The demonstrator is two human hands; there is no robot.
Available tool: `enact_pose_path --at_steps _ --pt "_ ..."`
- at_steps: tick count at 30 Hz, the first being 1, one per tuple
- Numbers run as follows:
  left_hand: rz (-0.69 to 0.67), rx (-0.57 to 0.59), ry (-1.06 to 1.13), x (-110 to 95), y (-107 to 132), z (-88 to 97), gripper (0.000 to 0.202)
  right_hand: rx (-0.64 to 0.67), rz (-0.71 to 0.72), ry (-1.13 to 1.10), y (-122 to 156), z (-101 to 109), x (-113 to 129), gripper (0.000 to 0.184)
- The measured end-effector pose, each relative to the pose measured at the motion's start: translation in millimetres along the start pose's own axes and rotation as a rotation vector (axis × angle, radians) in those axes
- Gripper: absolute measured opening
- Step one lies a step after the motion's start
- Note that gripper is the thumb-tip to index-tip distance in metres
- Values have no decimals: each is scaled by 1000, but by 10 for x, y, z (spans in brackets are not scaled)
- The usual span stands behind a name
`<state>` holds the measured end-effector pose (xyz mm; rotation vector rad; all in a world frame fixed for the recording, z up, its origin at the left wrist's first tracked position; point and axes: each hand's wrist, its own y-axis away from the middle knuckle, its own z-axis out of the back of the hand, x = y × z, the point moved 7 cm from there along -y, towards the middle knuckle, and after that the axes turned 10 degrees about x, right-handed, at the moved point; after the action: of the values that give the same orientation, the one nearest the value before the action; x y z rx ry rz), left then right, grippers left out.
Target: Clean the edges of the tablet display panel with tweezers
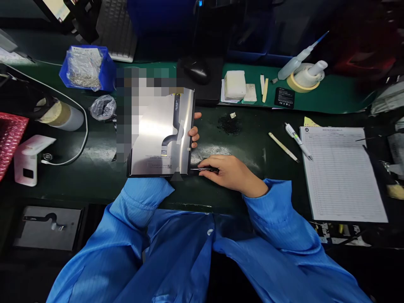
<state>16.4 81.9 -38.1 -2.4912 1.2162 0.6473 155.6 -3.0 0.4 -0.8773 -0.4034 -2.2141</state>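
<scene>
A silver display panel (154, 134) with a black flex cable down its back is held up over the dark green bench. My left hand (195, 134) is behind it, only the fingertips curling round its right edge. My right hand (229, 171) rests on the bench at the panel's lower right corner, fingers closed on thin black tweezers (203, 169) whose tip touches that corner. Part of the panel's top left is blurred out.
A paper form (341, 172) lies at the right, with a pen (298, 141) and a stick (283, 147) beside it. At the back are a tape roll (303, 80), white pads (235, 84), a blue bin (85, 67) and a mouse (197, 71). Another panel (47, 227) lies lower left.
</scene>
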Motion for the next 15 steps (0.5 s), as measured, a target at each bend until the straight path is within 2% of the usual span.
enact_pose_path --at_steps 9,15 --pt "-15 -3 -60 -64 22 -67 60 -7 -27 56 -1 -18 -32 11" --pt "-56 -71 -102 -89 30 -46 64 -34 -15 37 2 -17 -45 12"
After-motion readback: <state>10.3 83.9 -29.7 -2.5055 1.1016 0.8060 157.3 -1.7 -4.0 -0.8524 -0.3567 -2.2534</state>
